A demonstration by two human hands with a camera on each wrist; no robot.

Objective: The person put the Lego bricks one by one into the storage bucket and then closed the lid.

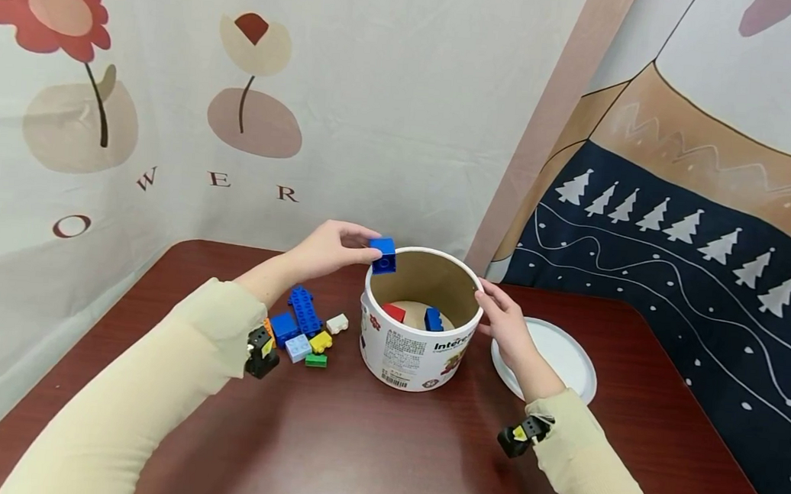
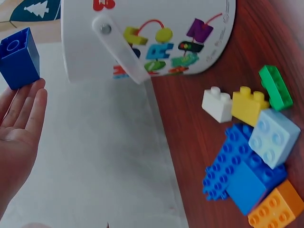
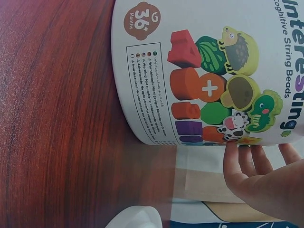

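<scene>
A white cardboard tub (image 1: 418, 352) stands open on the dark red table (image 1: 368, 444). My left hand (image 1: 335, 249) pinches a blue brick (image 1: 384, 255) at the tub's left rim, above the opening. That blue brick (image 2: 18, 58) sits at the fingertips in the left wrist view. My right hand (image 1: 506, 322) holds the tub's right wall, its fingers (image 3: 247, 159) pressed against the printed side of the tub (image 3: 209, 71). Inside the tub lie a red brick (image 1: 394, 313) and a blue brick (image 1: 434, 319).
A pile of loose bricks (image 1: 306, 327) lies left of the tub: blue, light blue, yellow, green, white and orange. A white round lid (image 1: 563, 358) lies right of the tub. Curtains hang close behind the table.
</scene>
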